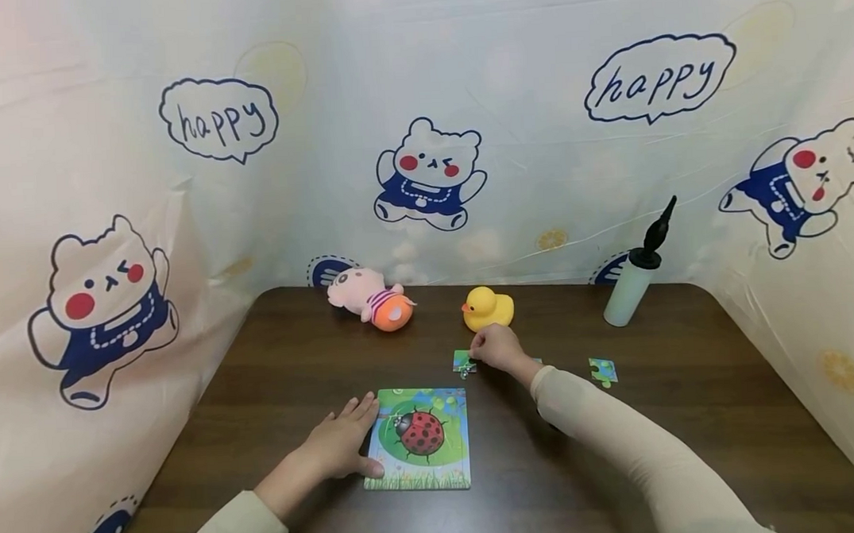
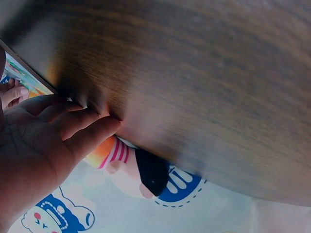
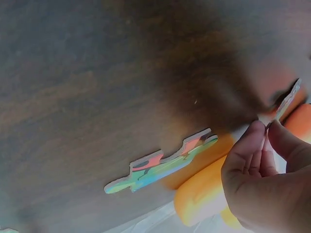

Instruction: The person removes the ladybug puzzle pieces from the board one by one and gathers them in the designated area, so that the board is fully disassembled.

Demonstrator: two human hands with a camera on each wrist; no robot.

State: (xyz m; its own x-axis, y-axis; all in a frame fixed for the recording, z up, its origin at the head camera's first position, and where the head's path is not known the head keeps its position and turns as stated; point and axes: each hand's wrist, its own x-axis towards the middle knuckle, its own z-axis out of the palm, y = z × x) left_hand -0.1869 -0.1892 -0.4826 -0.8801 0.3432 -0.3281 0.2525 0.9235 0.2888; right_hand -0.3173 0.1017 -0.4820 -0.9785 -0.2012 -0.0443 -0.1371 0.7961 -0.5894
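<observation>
In the head view, a square ladybug puzzle (image 1: 422, 438) lies flat on the table. My left hand (image 1: 341, 439) rests along its left edge, fingers straight and thumb over the lower left corner. My right hand (image 1: 500, 348) is beyond the puzzle, pinching a green and blue puzzle piece (image 1: 463, 362) by its right edge between thumb and fingertips. The right wrist view shows that piece (image 3: 287, 101) edge-on at the fingertips. Another puzzle piece (image 3: 160, 167), with red and green on it, lies nearby on the table; in the head view my right wrist mostly hides a piece.
One more loose piece (image 1: 603, 372) lies to the right. Along the back of the brown table (image 1: 288, 368) are a pink plush toy (image 1: 371, 299), a yellow rubber duck (image 1: 488, 308) and a pale hand pump (image 1: 631, 285) with a black top. A printed curtain (image 1: 537, 174) hangs behind.
</observation>
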